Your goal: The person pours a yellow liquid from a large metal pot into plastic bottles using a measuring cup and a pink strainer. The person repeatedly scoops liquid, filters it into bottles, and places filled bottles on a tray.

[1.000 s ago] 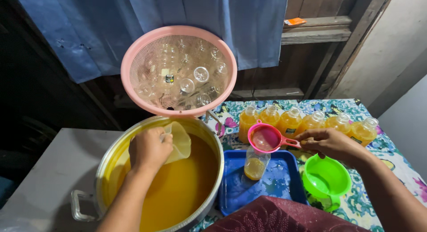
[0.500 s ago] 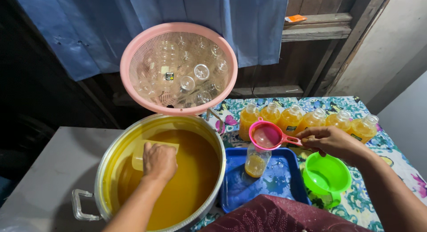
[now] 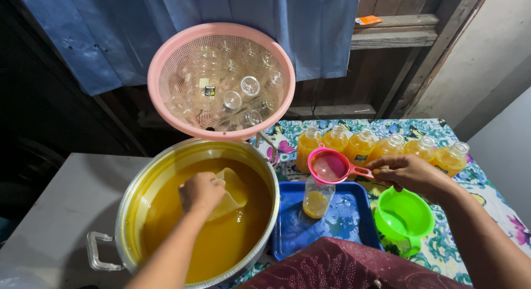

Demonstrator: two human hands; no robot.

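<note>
While my left hand (image 3: 202, 190) is gripping the scoop cup (image 3: 229, 192) in the big pot (image 3: 138, 195), my right hand (image 3: 409, 173) is holding the pink strainer (image 3: 330, 166) over the bottle (image 3: 317, 197) right of the pot. I am thinking juice could be spilling if the strainer is tipping.

The left hand (image 3: 202, 192) covers the handle and part of the pale jug (image 3: 232, 192), so its grip cannot be seen, and the jug's bottom is hidden in the orange liquid. The big pot (image 3: 166, 161) is cut off by the lower edge, and both forearms also. The clear bottles in the pink basket (image 3: 166, 67) overlap too much to count.
</note>
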